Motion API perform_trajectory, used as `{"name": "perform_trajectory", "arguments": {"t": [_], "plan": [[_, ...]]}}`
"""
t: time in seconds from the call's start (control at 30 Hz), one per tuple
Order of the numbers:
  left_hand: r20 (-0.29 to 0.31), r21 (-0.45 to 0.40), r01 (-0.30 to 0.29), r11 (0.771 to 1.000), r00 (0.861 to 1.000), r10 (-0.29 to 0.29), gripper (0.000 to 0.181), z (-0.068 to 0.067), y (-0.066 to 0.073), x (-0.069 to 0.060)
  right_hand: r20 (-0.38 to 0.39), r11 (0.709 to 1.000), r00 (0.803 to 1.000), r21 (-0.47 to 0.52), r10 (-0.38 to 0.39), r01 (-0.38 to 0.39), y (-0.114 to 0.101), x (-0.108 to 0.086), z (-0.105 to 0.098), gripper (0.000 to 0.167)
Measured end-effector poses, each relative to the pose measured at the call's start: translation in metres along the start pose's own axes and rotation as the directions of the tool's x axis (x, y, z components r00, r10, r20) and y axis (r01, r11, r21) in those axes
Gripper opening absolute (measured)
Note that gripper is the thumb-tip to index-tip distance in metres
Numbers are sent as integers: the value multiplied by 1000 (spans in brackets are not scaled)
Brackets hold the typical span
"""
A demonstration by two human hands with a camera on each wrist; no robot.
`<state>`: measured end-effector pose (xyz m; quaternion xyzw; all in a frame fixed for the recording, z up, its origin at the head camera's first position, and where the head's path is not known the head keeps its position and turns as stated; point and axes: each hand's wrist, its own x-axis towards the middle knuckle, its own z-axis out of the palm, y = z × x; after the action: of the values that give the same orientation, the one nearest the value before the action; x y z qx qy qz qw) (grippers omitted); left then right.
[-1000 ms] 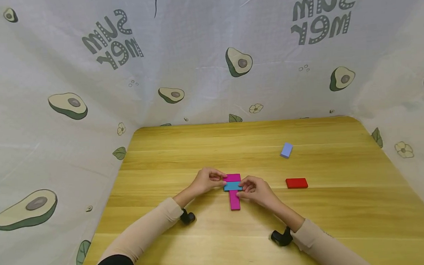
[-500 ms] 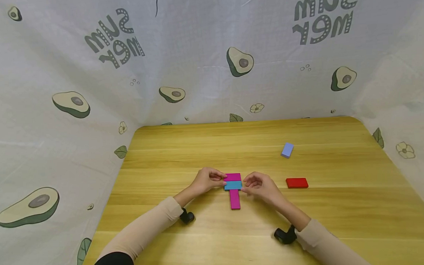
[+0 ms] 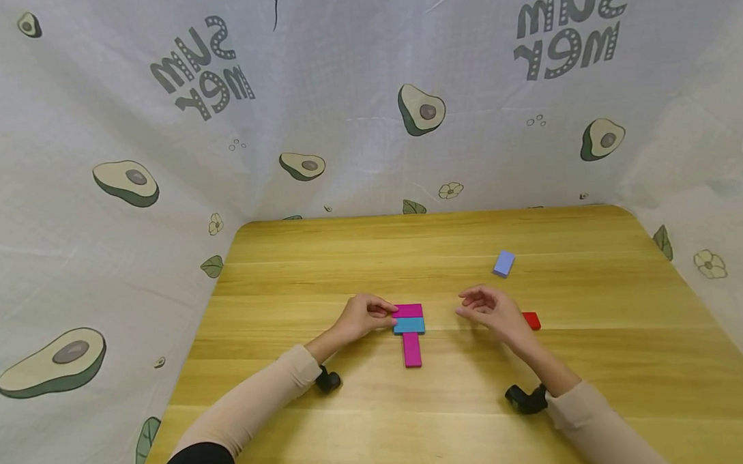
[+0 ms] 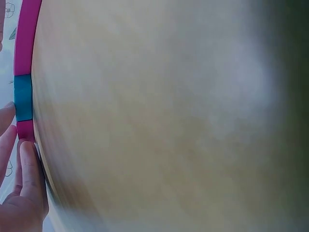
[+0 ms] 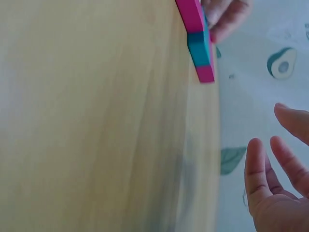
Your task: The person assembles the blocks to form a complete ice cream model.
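Observation:
Three flat blocks touch one another on the table in the head view: an upper magenta block (image 3: 408,310), a blue block (image 3: 409,325) below it, both lying crosswise, and a lower magenta block (image 3: 412,351) pointing toward me. My left hand (image 3: 362,317) touches the left ends of the upper magenta and blue blocks with extended fingertips. In the left wrist view, its thumb meets the blue block (image 4: 23,98). My right hand (image 3: 494,314) hovers empty to their right, thumb and fingers apart. It partly hides a red block (image 3: 531,320).
A small light-blue block (image 3: 504,263) lies farther back on the right of the wooden table (image 3: 323,251). A white cloth (image 3: 343,110) printed with avocados hangs behind and beside the table. Black wrist cameras sit under both forearms.
My right hand has let go of the blocks and moved right, now covering much of the red block. The left hand has stayed at the blocks, which look unmoved.

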<state>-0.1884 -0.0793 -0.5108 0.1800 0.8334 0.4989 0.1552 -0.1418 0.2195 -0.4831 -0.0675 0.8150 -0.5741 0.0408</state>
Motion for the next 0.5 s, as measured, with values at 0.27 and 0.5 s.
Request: {"name": "perform_trajectory", "arguments": {"t": [0.27,0.5], "plan": [[1,12,-10,1000,1000,10,18,0,-1,0,-74,996,997,-85,-23,17,8,-3,-36,40],[4,13,-9,1000,1000,9,18,0,-1,0,-123,988,992,-156,-31,11,13,-9,-65,40]]}}
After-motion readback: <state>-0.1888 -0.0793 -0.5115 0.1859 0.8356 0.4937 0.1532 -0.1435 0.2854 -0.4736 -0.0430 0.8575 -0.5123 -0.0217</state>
